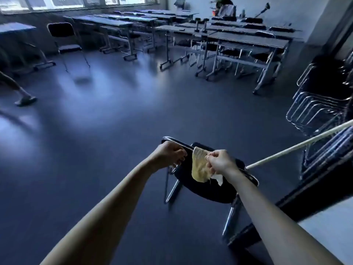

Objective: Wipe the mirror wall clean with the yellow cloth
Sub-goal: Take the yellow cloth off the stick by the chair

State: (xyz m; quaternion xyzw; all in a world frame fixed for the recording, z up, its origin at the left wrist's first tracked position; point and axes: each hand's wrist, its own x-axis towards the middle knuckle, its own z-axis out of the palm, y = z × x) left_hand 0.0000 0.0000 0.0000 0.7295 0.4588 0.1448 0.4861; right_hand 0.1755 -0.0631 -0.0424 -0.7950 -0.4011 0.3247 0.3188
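Note:
The yellow cloth (198, 167) hangs over the top bar of a black folding chair (206, 190) in front of me. My right hand (219, 162) pinches the cloth's upper right edge, and a bit of white material shows below that hand. My left hand (170, 154) grips the chair's metal top bar just left of the cloth. The mirror wall is not clearly in view; a dark-framed surface runs along the right edge.
A pale long pole (298, 145) leans across from the right, ending at the chair. Stacked folding chairs (322, 104) stand at the right. Rows of desks (246, 41) fill the back. Another person's foot (24, 100) is at the far left on the dark floor.

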